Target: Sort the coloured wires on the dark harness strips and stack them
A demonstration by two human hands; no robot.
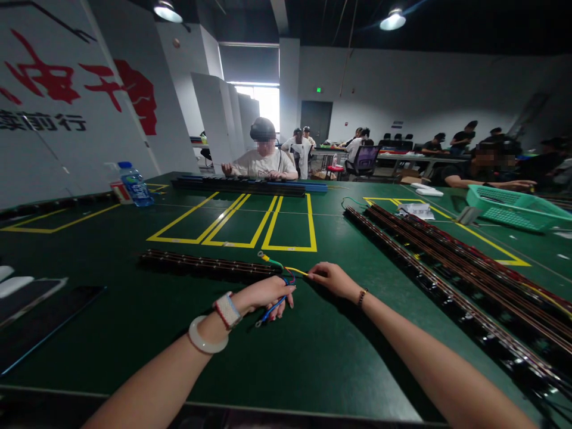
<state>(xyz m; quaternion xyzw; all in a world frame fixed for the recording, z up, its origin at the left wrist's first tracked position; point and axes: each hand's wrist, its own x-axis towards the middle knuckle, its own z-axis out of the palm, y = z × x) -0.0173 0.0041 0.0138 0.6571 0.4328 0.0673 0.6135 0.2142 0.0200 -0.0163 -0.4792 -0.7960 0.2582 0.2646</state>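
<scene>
My left hand (270,293) is closed around a small bundle of wires at the right end of a long dark strip (205,262). A blue wire (269,313) with a ring terminal sticks out below its fingers. My right hand (333,279) pinches a yellow-green wire (292,270) between thumb and fingertips. That wire's other end, tipped with a yellow sleeve and a ring terminal, points up and left above the strip. Red and other thin wires show between the hands, partly hidden by the left fingers. The strip lies flat on the green table (339,357).
Several long strips with copper-coloured lines (429,262) lie along the right, beside a green basket (513,208). A water bottle (135,185) stands at back left; a dark flat panel (49,325) lies at left. Across the table a person (268,158) sits behind dark strips.
</scene>
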